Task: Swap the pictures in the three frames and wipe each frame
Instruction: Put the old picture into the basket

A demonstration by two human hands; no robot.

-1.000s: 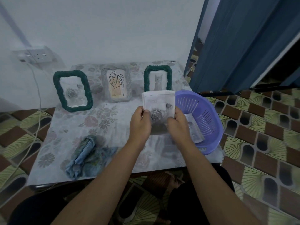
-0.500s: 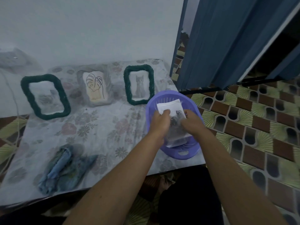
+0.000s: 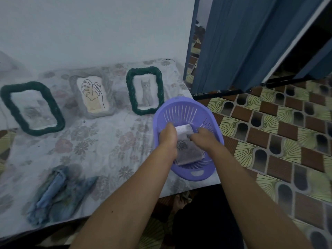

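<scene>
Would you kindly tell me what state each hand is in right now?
Left hand: grips the left edge of the pictures, down in the purple basket.
Right hand: grips the right edge of the same pictures.

The tablecloth (image 3: 100, 141) is pale grey-white with faded pink and grey flowers, and on it the green frame at 9 o'clock (image 3: 27, 85) and the green frame at 11 o'clock (image 3: 129, 90) are dark, rope-textured, the second around a grey cat picture (image 3: 146, 92). At 10 o'clock a grey frame (image 3: 100, 114) rings a cream leaf picture (image 3: 92, 94) drawn in black line; at 8 o'clock lies a blue mottled cloth (image 3: 57, 191). Just right of centre a lilac slotted basket (image 3: 179, 100) holds a white print (image 3: 186, 150) with a dark grey flower, the curtain (image 3: 233, 42) at 1 o'clock is blue, and the floor (image 3: 269, 132) at 3 o'clock repeats brown blocks, yellow-green fans and dark arches.
</scene>
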